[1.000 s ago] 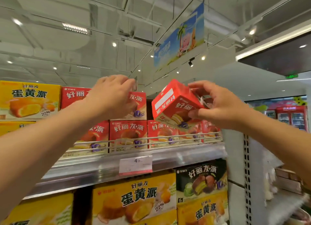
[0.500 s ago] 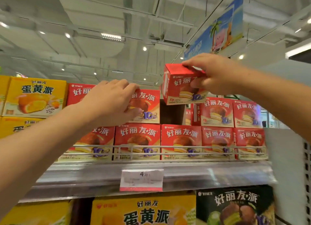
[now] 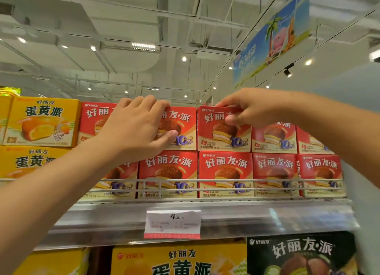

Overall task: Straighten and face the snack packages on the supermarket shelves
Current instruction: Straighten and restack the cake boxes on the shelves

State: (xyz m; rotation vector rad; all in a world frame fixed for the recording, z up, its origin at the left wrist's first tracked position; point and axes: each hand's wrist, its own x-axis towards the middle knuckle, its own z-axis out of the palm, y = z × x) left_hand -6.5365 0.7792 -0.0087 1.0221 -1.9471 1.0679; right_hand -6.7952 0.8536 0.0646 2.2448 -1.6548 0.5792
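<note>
Gripped by right hand (image 3: 246,108), fingers (image 3: 231,121) clamped on top edge: red cardboard pie box (image 3: 223,130), upright, facing outward, top row, metal shelf (image 3: 205,217). Left hand (image 3: 137,126), fingers curled over neighbouring red box (image 3: 181,128).

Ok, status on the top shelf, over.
Left hand grips an upper-row red box. Right hand pinches the neighbouring red box, seated and facing front. Nothing in the way.

Glossy cardboard snack boxes (image 3: 224,130), shiny metal shelf edge (image 3: 267,217), matt paper price tag (image 3: 172,223)
</note>
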